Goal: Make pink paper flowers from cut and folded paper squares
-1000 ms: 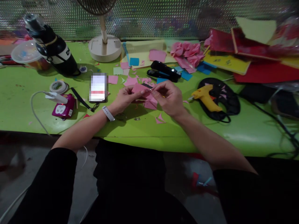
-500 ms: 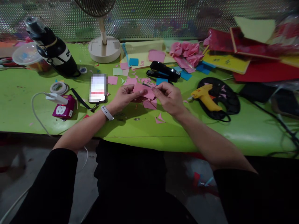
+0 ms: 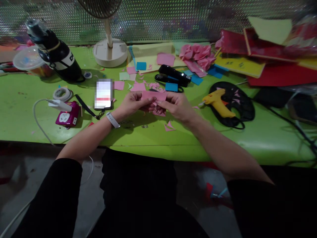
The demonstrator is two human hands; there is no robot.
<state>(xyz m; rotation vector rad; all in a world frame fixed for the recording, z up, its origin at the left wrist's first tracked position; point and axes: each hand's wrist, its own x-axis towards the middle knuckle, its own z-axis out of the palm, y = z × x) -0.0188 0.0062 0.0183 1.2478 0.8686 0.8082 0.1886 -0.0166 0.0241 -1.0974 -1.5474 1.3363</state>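
A small sheet of pink paper point(image 3: 154, 96) is stretched between my two hands, just over the green table. My left hand point(image 3: 135, 101) is closed on its left side, thumb laid toward the middle. At the right side, my right hand point(image 3: 174, 103) pinches it, its thumb and fingertips close to the left thumb. Part of the paper's lower edge is hidden by the fingers. Below and behind the hands lie pink paper scraps point(image 3: 138, 87) and two cut pink pieces point(image 3: 169, 126). Beyond them rests a black stapler point(image 3: 173, 76) beside a blue paper square point(image 3: 171, 87).
To the left are a phone point(image 3: 103, 94), a purple power adapter point(image 3: 68, 114), a tape roll point(image 3: 62, 94) and a black bottle point(image 3: 58, 53). A fan point(image 3: 110, 53) stands behind. On the right, a yellow glue gun point(image 3: 219, 103) lies on a black pad, near folded pink paper point(image 3: 198, 57).
My right hand has moved slightly left and closed in on the paper's right side. The pink paper has turned from slanted to roughly level.
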